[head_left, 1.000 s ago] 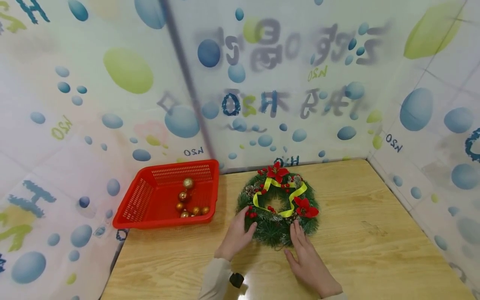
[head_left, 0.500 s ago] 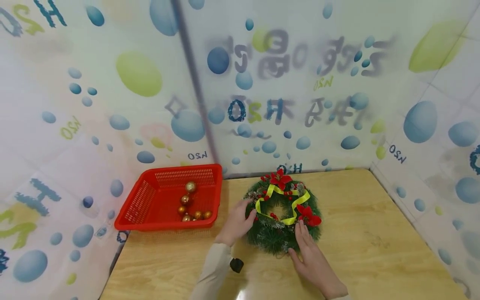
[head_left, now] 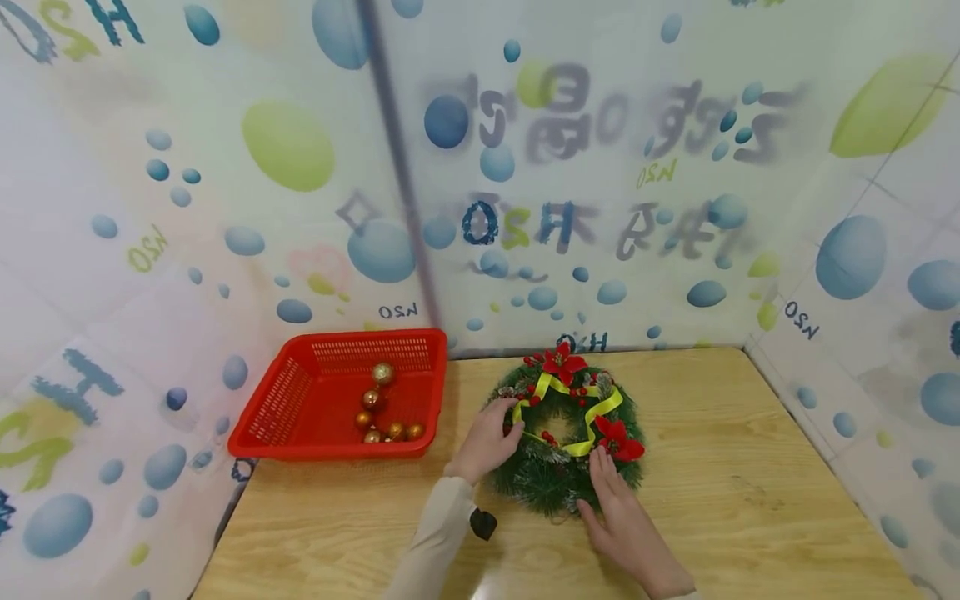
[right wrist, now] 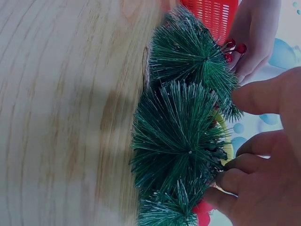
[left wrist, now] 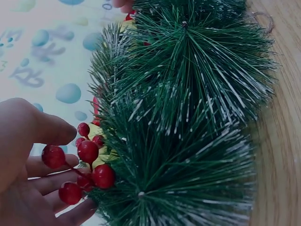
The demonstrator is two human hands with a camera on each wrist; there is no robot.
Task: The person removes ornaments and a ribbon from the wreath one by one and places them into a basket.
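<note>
A green artificial wreath (head_left: 551,492) lies on the table, trimmed with a yellow ribbon (head_left: 606,407), red poinsettias (head_left: 619,440), pinecones and red berries. My left hand (head_left: 483,442) is at the wreath's left side. In the left wrist view, its thumb and fingers spread around a cluster of red berries (left wrist: 88,151), thumb above and fingers behind, without a clear pinch. My right hand (head_left: 628,525) rests its extended fingertips on the wreath's lower right, just below a poinsettia. Seen from the right wrist, those fingertips reach over the wreath's outer greenery (right wrist: 188,150).
To the left stands a red plastic basket (head_left: 330,452) holding several gold balls (head_left: 382,373). The wooden table (head_left: 750,500) meets patterned walls at its back and right. A small black object (head_left: 483,524) shows beside the left sleeve.
My left hand has shifted up and inward over the wreath's left side, covering berries that showed earlier in the head view. The right hand keeps its place at the wreath; the head view has shifted slightly.
</note>
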